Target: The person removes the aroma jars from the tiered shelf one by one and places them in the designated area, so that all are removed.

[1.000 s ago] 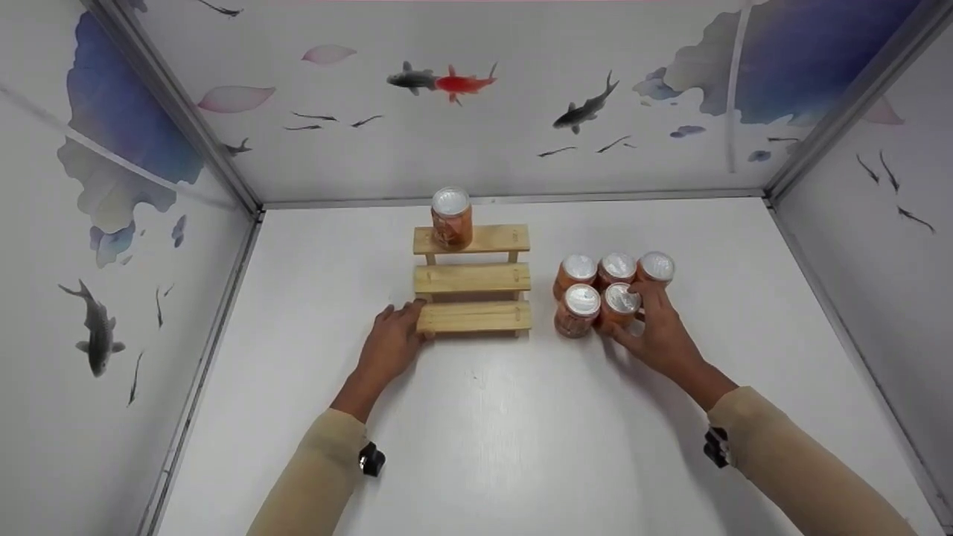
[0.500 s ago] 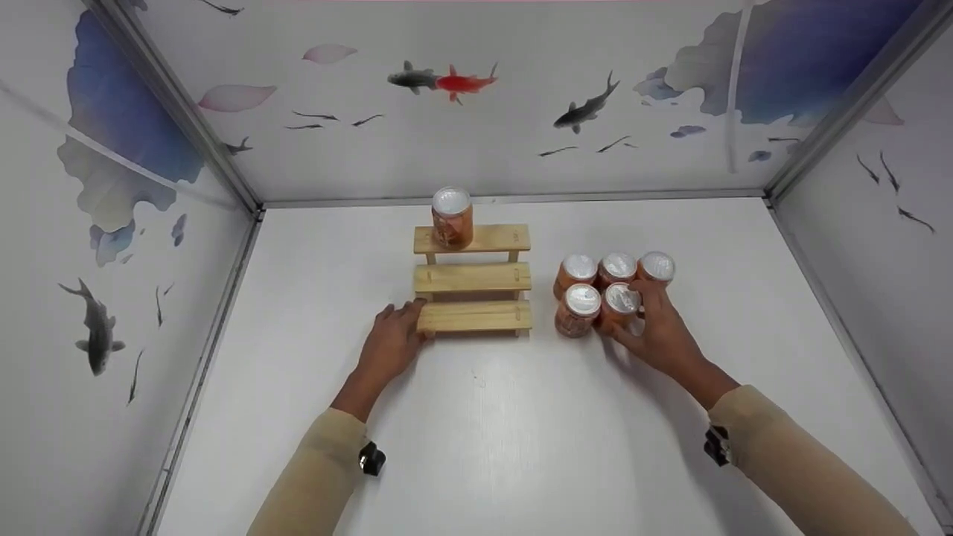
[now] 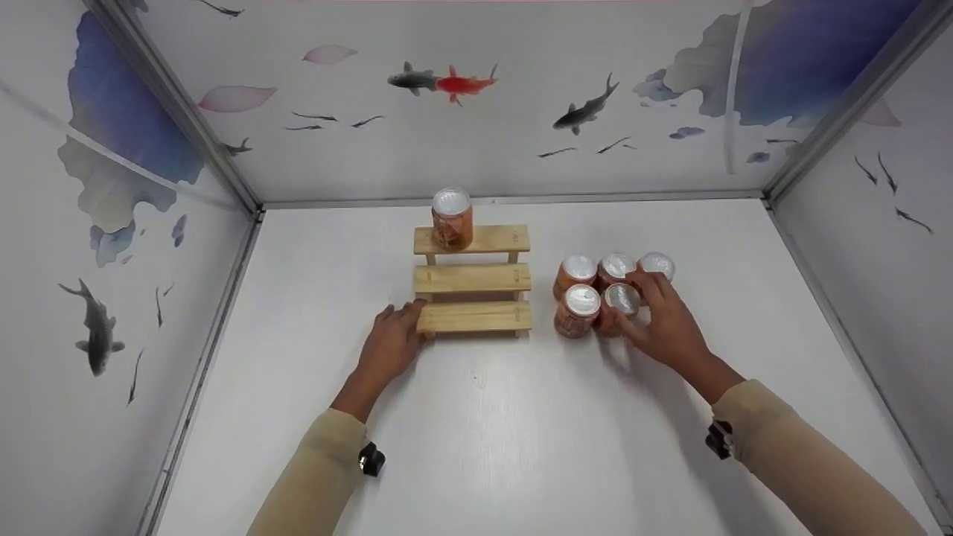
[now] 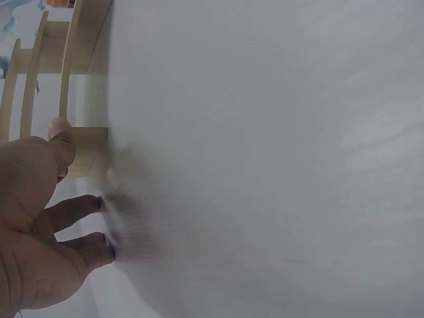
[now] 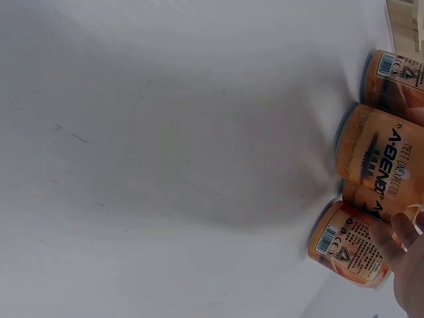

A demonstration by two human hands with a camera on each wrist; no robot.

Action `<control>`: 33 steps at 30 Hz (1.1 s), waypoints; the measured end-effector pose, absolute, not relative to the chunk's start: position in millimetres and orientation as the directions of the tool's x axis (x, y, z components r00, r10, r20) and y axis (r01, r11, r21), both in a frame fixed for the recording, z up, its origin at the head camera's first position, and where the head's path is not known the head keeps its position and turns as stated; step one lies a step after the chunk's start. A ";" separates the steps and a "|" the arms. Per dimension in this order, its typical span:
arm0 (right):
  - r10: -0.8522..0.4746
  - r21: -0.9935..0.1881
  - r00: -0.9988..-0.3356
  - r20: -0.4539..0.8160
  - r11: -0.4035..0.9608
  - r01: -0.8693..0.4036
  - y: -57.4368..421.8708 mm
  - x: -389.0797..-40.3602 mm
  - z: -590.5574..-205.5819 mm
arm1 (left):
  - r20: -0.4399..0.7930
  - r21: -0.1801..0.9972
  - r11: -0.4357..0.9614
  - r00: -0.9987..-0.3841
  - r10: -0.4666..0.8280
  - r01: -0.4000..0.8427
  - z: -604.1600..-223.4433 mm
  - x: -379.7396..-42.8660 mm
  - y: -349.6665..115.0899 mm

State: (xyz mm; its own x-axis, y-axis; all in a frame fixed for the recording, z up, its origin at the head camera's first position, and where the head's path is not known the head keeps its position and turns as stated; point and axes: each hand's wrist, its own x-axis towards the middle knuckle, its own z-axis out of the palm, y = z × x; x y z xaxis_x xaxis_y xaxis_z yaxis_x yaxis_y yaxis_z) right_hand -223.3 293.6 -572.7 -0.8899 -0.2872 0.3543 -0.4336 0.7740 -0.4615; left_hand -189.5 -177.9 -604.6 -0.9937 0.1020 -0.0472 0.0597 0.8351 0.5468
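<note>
My left hand [image 3: 392,342] rests at the left end of the three-step wooden rack [image 3: 474,318], on its lowest step. In the left wrist view the thumb [image 4: 60,132] touches the step's edge, and the other fingers [image 4: 73,211] reach down to the table. My right hand [image 3: 670,327] is over the front-right orange can [image 3: 610,324], fingers loosely spread near its silvery lid. In the right wrist view that can [image 5: 381,156] stands upright, its lettering facing the camera, while the fingers [image 5: 387,245] overlap the back-right can [image 5: 344,242].
Another orange can [image 3: 452,223] stands on the left of the rack's top step. Close around the right hand are a front-left can [image 3: 578,316] and several back-row cans [image 3: 617,266]. Printed walls enclose the white table [image 3: 491,439] at the back and sides.
My right hand has shifted slightly up and back over the front-right can, thumb now nearer its lid. The cans, rack and left hand stay where they were.
</note>
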 end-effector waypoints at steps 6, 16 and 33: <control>-0.282 -0.436 -0.877 0.388 0.782 -0.445 287.7 -229.2 -560.6 | -0.051 0.549 0.834 -0.994 0.101 0.056 -602.8 -188.5 -177.5; -0.276 -0.458 -0.891 0.360 0.780 -0.427 271.6 -241.3 -539.3 | -0.020 0.565 0.822 -0.995 0.103 0.073 -605.6 -189.2 -178.5; -0.298 -0.463 -0.892 0.340 0.772 -0.434 232.3 -256.4 -518.7 | -0.047 0.555 0.830 -0.993 0.106 0.062 -604.6 -189.5 -178.6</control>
